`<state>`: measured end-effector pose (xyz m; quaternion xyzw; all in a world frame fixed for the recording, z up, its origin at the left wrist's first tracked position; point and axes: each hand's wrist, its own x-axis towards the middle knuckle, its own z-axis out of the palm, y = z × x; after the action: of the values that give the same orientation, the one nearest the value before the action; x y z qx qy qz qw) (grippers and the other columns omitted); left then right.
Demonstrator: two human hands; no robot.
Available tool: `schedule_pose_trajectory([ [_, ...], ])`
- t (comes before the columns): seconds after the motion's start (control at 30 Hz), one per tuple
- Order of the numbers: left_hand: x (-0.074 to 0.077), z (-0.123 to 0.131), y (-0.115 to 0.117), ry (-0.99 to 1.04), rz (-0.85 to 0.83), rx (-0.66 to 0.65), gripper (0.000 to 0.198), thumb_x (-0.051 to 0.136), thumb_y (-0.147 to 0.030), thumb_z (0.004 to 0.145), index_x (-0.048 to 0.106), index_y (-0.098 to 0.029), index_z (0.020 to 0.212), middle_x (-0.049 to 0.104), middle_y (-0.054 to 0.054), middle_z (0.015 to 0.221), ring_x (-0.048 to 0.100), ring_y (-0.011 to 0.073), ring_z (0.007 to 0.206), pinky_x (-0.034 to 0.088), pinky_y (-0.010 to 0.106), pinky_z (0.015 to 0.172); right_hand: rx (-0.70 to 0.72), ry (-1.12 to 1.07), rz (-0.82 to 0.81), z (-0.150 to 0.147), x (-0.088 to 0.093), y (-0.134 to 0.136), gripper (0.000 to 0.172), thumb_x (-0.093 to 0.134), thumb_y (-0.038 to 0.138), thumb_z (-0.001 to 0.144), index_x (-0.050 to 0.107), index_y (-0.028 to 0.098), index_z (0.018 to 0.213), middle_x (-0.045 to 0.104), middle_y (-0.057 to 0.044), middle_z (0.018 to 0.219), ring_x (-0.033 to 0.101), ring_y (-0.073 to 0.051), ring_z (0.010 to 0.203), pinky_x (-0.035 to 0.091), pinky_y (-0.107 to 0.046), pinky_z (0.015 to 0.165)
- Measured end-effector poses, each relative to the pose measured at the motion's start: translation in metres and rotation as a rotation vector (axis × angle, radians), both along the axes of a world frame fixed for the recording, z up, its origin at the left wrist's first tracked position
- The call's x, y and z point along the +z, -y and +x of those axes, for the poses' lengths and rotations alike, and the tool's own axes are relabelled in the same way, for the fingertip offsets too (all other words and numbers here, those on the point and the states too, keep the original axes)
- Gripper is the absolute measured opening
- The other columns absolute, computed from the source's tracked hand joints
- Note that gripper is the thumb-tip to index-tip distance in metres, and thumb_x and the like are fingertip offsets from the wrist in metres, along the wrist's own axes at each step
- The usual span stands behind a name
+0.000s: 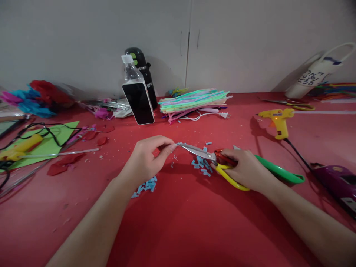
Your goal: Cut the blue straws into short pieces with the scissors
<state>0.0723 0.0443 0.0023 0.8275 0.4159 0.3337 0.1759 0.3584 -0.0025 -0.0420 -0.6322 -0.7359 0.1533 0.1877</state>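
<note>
My right hand (244,167) grips a pair of scissors (198,151) with red and yellow handles, its blades pointing left. At the blade tips my left hand (151,155) pinches a small light-blue piece (179,143) between thumb and forefinger; most of it is hidden. Under the scissors lies a loose pile of cut light-blue pieces (200,165). A second pile of blue pieces (148,185) lies beside my left wrist, partly covered by it. A green-handled tool (280,172) rests behind my right hand, which hides part of it.
A phone (138,104) leans on a clear bottle (130,70), with a black flask (150,83) behind. Bundled pastel pipe cleaners (194,102) lie at the back. Rightward are a yellow glue gun (278,120) and purple device (333,181); leftward, another glue gun (22,146) on green paper (66,133).
</note>
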Motion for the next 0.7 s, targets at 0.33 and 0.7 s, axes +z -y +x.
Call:
schedule_pose_trajectory([
  [0.33, -0.0005, -0.0002, -0.0007, -0.008, -0.011, -0.001, 0.018, 0.057, -0.031, 0.095, 0.068, -0.018, 0.088, 0.071, 0.002, 0.083, 0.063, 0.0147, 0.075, 0.047, 0.024, 0.072, -0.018, 0.015, 0.005, -0.0011, -0.0003, -0.0011, 0.027, 0.064, 0.036, 0.077, 0.046, 0.021, 0.064, 0.036, 0.005, 0.057, 0.026, -0.012, 0.058, 0.027, -0.026, 0.054],
  [0.7, -0.0018, -0.0016, -0.0017, -0.002, -0.004, -0.026, 0.017, 0.057, -0.03, 0.096, 0.067, -0.018, 0.089, 0.07, 0.002, 0.083, 0.062, 0.014, 0.074, 0.048, 0.025, 0.072, 0.013, -0.036, -0.011, 0.0028, -0.0029, 0.0005, 0.027, 0.061, 0.038, 0.08, 0.045, 0.021, 0.065, 0.035, 0.005, 0.06, 0.026, -0.012, 0.06, 0.025, -0.026, 0.052],
])
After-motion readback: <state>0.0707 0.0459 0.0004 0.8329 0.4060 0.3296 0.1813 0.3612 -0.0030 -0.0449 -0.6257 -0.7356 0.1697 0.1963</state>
